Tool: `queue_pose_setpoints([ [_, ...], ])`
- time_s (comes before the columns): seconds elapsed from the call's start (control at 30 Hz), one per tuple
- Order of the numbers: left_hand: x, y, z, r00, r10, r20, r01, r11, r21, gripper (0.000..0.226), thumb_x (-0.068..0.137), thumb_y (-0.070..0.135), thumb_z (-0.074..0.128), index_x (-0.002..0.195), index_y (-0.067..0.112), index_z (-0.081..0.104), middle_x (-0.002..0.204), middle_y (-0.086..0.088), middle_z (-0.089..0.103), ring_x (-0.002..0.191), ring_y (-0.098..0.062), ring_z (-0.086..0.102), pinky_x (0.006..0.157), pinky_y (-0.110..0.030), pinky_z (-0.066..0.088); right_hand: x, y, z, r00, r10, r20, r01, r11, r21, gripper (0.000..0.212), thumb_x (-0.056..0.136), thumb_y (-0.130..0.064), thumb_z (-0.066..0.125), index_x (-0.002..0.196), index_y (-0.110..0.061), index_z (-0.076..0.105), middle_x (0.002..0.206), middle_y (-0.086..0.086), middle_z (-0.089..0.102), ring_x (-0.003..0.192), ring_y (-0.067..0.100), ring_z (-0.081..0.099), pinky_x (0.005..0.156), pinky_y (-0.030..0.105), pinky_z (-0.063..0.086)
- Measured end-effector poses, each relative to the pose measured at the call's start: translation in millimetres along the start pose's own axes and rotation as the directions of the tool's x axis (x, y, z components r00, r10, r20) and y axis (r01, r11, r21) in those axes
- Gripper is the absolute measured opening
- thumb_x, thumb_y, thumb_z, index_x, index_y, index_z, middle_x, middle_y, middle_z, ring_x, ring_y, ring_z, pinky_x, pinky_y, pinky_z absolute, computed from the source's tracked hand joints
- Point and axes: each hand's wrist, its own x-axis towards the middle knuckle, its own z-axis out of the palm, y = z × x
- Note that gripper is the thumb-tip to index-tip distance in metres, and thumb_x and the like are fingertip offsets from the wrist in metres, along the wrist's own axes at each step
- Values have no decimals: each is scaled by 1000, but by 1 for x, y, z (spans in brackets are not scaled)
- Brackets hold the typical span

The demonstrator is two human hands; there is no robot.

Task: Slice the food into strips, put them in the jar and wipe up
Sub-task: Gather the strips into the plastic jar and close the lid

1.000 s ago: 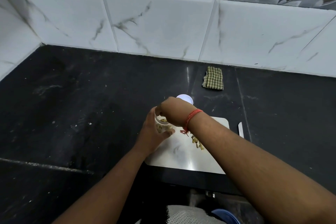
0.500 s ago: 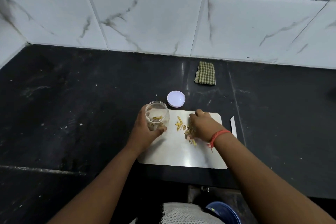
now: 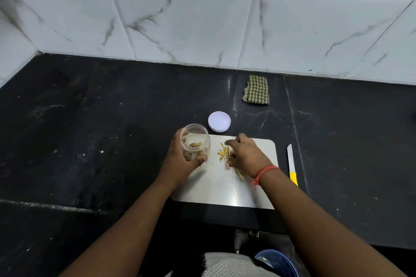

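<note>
A clear plastic jar [image 3: 195, 140] with some yellow strips inside stands at the left end of the white cutting board [image 3: 216, 189]. My left hand [image 3: 180, 162] grips the jar from the left and front. Yellow food strips [image 3: 223, 152] lie loose on the board. My right hand [image 3: 246, 156] rests over them with its fingers curled down onto the pile, and the strips under it are partly hidden. The jar's white lid [image 3: 219, 121] lies on the counter just behind the board.
A knife [image 3: 291, 165] with a white blade and yellow handle lies right of the board. A folded green checked cloth [image 3: 256, 90] sits near the tiled wall. The black counter [image 3: 90, 130] meets a wall corner at far left. A blue bowl [image 3: 275, 262] shows below the counter edge.
My right hand moved from above the jar's mouth down and right onto the strips on the board. The left hand keeps hold of the jar.
</note>
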Motion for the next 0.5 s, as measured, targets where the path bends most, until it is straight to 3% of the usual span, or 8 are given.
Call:
queue_pose_setpoints([
  [0.07, 0, 0, 0, 1000, -9, -3, 9, 1000, 0, 101, 72, 30, 90, 150, 34, 27, 148, 10, 40, 132, -6, 43, 105, -26, 41, 0, -2, -1, 995, -74, 63, 84, 982, -170, 70, 81, -34, 74, 142, -32, 40, 140, 5, 35, 119, 30, 37, 95, 43, 47],
  [0.17, 0, 0, 1, 1000, -10, -5, 10, 1000, -6, 97, 71, 29, 90, 147, 37, 29, 143, 16, 41, 126, 9, 43, 101, -16, 38, 0, -7, 1, 975, -204, 87, 220, 929, -297, 56, 93, -32, 60, 144, -34, 37, 147, 2, 33, 118, 29, 37, 90, 43, 50],
  [0.23, 0, 0, 1, 1000, -8, -4, 8, 1000, -11, 96, 71, 28, 90, 145, 40, 30, 141, 19, 41, 125, 12, 42, 99, -14, 38, 0, -9, 4, 959, -277, 56, 280, 907, -316, 45, 96, -21, 50, 139, -31, 44, 138, 1, 43, 112, 27, 41, 88, 41, 50],
  [0.3, 0, 1, 1, 1000, -10, -5, 10, 1000, -13, 97, 71, 28, 90, 147, 38, 30, 141, 18, 42, 127, 4, 44, 100, -17, 39, -3, -8, 7, 943, -333, 14, 320, 893, -315, 38, 95, -14, 43, 129, -25, 54, 124, 1, 52, 105, 25, 44, 84, 40, 51],
  [0.4, -1, 0, 1, 1000, -11, -9, 11, 1000, -17, 98, 71, 28, 90, 148, 38, 30, 142, 16, 42, 128, 1, 45, 102, -20, 40, -5, -7, 10, 922, -385, -42, 351, 876, -330, 27, 94, -10, 45, 112, -15, 65, 107, 5, 59, 96, 27, 50, 77, 39, 50],
  [0.5, -1, 0, 1, 1000, -14, -14, 14, 1000, -16, 99, 70, 28, 91, 146, 43, 28, 141, 18, 42, 125, 7, 44, 99, -15, 38, -3, -11, 9, 904, -415, -100, 366, 875, -316, 25, 91, -5, 51, 110, -9, 69, 97, 10, 64, 89, 32, 56, 73, 39, 50],
])
